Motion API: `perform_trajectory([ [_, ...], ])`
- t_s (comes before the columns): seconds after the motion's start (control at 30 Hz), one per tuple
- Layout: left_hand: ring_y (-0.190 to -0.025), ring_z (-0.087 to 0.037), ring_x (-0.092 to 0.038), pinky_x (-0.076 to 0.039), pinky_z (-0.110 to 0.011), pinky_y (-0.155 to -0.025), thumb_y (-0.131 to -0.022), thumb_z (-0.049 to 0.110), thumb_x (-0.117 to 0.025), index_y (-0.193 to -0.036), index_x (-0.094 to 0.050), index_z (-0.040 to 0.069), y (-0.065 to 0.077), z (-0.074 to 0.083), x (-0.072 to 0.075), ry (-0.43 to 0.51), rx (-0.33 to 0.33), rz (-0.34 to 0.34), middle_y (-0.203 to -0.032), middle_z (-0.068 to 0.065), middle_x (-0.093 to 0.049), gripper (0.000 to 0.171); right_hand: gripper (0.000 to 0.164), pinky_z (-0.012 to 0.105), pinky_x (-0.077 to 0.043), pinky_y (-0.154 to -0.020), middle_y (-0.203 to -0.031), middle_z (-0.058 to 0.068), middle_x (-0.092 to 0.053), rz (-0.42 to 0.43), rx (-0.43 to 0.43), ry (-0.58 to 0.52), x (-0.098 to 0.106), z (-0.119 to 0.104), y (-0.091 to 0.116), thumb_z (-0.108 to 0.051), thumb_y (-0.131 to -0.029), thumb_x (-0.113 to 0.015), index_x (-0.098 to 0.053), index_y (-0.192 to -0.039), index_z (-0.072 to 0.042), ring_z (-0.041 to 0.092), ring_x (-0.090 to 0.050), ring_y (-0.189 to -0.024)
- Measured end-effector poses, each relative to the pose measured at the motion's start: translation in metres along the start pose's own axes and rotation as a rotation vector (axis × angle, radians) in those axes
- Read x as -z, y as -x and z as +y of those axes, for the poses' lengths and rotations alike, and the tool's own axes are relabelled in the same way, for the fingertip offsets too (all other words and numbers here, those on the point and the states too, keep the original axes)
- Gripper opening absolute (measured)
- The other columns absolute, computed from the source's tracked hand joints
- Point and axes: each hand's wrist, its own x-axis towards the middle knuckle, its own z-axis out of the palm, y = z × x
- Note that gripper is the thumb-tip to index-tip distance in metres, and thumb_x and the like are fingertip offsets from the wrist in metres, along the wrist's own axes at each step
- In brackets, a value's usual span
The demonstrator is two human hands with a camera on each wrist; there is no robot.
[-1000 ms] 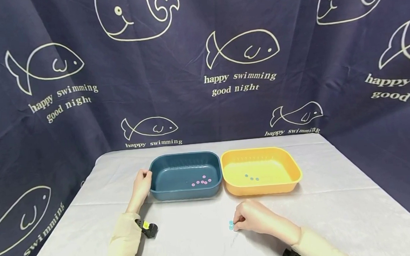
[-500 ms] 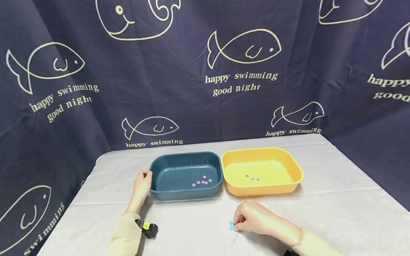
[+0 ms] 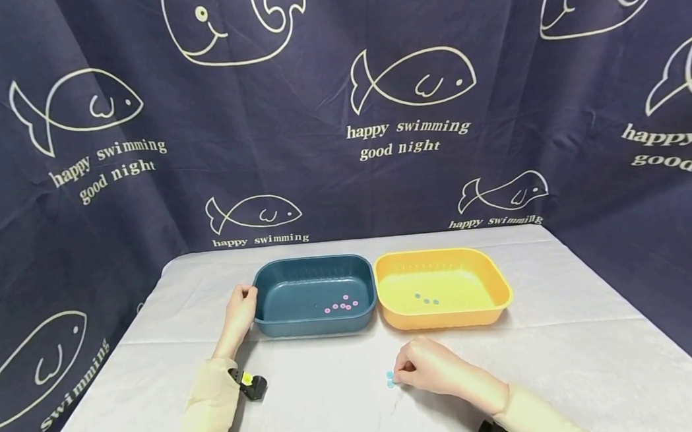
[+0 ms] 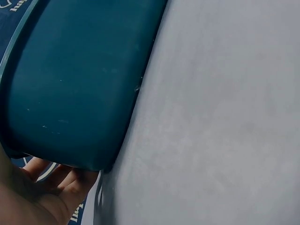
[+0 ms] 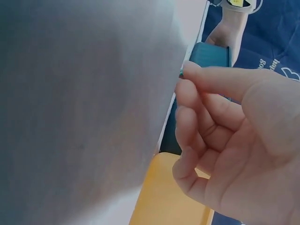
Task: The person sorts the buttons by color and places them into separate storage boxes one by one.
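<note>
In the head view two small light blue discs, button-like, lie on the white cloth; the nearer light blue button (image 3: 390, 384) almost touches the farther button (image 3: 389, 374). My right hand (image 3: 431, 367) pinches at the nearer one's right edge with thumb and forefinger, the other fingers curled. A speck of teal (image 5: 181, 72) shows at those fingertips in the right wrist view. My left hand (image 3: 241, 308) holds the left end of the dark blue bin (image 3: 314, 327), its curled fingers (image 4: 77, 180) against the outer wall. Several pink buttons (image 3: 343, 306) lie inside.
Against the blue bin's right side stands a yellow bin (image 3: 447, 319), with several bluish buttons (image 3: 426, 301) on its floor. White cloth (image 3: 321, 396) covers the table. A dark blue curtain (image 3: 332, 177) with fish drawings hangs behind and at the sides.
The view has shifted very slightly. My right fingertips have edged a little against the nearer light blue button. My left hand stays at the blue bin.
</note>
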Motion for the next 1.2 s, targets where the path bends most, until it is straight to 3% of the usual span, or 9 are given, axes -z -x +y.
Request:
perform_trajectory([
  [0.3,-0.107,-0.032,-0.045,-0.037,-0.048,-0.095,-0.099,0.022,-0.032,-0.113,-0.043,-0.003,0.0010,-0.0002,0.0008,0.006,-0.005,-0.003,-0.117,-0.023,-0.047,0.030,0.012,0.017,-0.038,-0.056,-0.063,-0.014,-0.052,0.083,0.046,0.148,-0.0005,0.0019,-0.0001,-0.013,-0.081,-0.070,-0.064,-0.070,-0.015,-0.001,-0.041,-0.061],
  [0.57,-0.109,-0.033,-0.045,-0.037,-0.049,-0.096,-0.100,0.022,-0.031,-0.115,-0.043,-0.003,0.0013,0.0004,0.0009,0.006,-0.004,-0.004,-0.118,-0.023,-0.047,0.032,0.013,0.020,-0.042,-0.057,-0.065,-0.012,-0.056,0.106,0.036,0.157,-0.0004,0.0013,-0.0010,-0.011,-0.083,-0.065,-0.063,-0.071,-0.015,0.000,-0.046,-0.062],
  [0.8,-0.107,-0.032,-0.045,-0.038,-0.047,-0.093,-0.100,0.023,-0.032,-0.112,-0.043,-0.002,0.0008,-0.0007,0.0001,-0.003,-0.003,-0.002,-0.118,-0.022,-0.047,0.030,0.014,0.020,-0.039,-0.058,-0.067,-0.013,-0.051,0.134,-0.002,0.087,0.0006,0.0003,-0.0016,-0.013,-0.085,-0.063,-0.060,-0.072,-0.018,0.000,-0.044,-0.064],
  [1.03,-0.109,-0.033,-0.045,-0.037,-0.048,-0.095,-0.100,0.023,-0.032,-0.113,-0.043,-0.002,0.0002,-0.0013,-0.0003,0.000,-0.004,-0.004,-0.120,-0.023,-0.047,0.031,0.011,0.017,-0.040,-0.057,-0.068,-0.010,-0.050,0.170,-0.005,-0.067,0.0014,0.0004,-0.0029,-0.006,-0.084,-0.060,-0.061,-0.076,-0.014,-0.002,-0.044,-0.062],
  [1.2,-0.109,-0.033,-0.045,-0.037,-0.049,-0.096,-0.100,0.023,-0.032,-0.113,-0.043,-0.002,0.0002,-0.0007,-0.0002,0.008,0.000,-0.006,-0.120,-0.023,-0.046,0.030,0.008,0.018,-0.042,-0.058,-0.068,-0.009,-0.052,0.171,-0.018,-0.118,0.0051,-0.0019,-0.0036,-0.007,-0.086,-0.060,-0.062,-0.080,-0.012,-0.002,-0.046,-0.060],
])
